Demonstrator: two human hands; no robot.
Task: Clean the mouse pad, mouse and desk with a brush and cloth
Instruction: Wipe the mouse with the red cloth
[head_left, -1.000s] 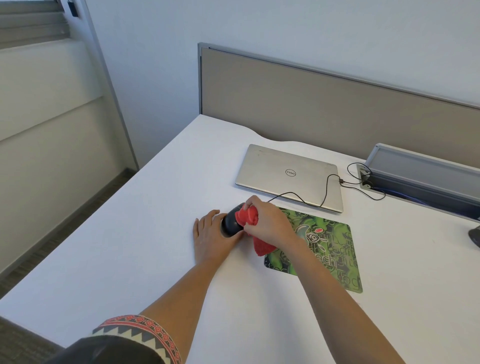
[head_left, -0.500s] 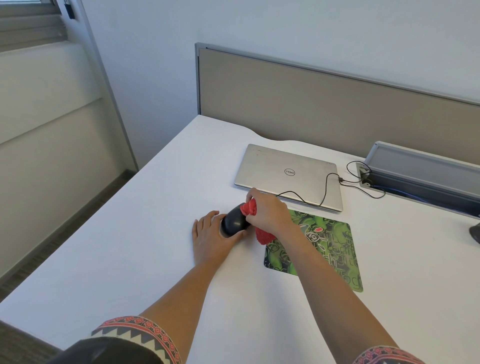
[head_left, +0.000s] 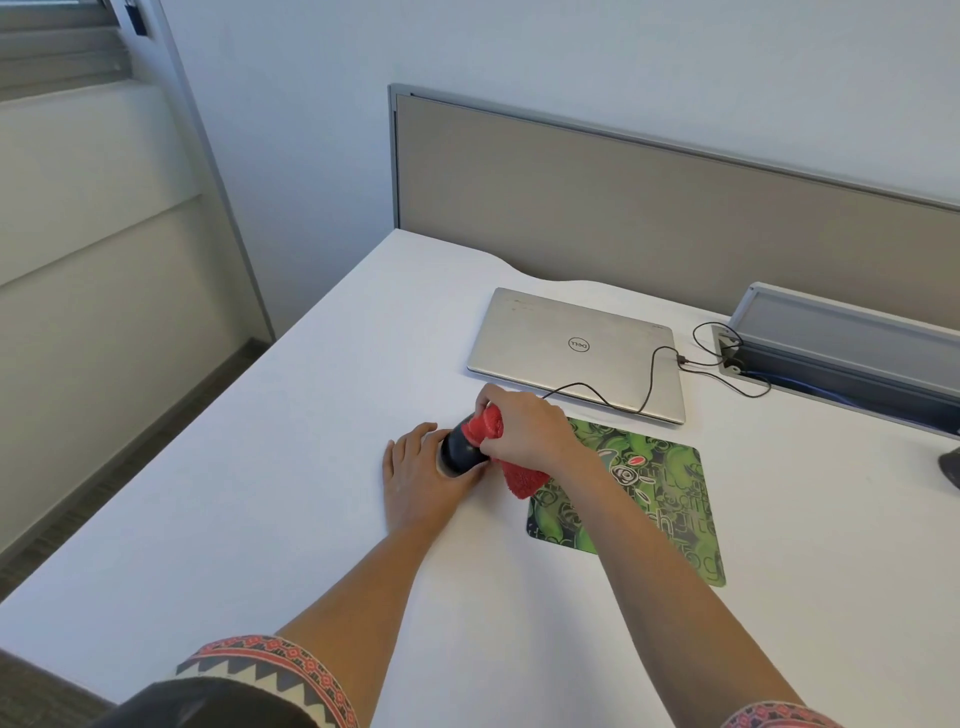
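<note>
Mouse (head_left: 460, 453), glossy black, is being pressed with a red cloth (head_left: 522, 479) gripped in the right hand (head_left: 524, 431) and braced by the flat, straight-fingered left hand (head_left: 418, 480).

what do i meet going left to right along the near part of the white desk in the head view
left hand → black rounded mouse → right hand gripping a red fluffy cloth → green patterned mouse pad → dark object cut off by the right edge
</note>
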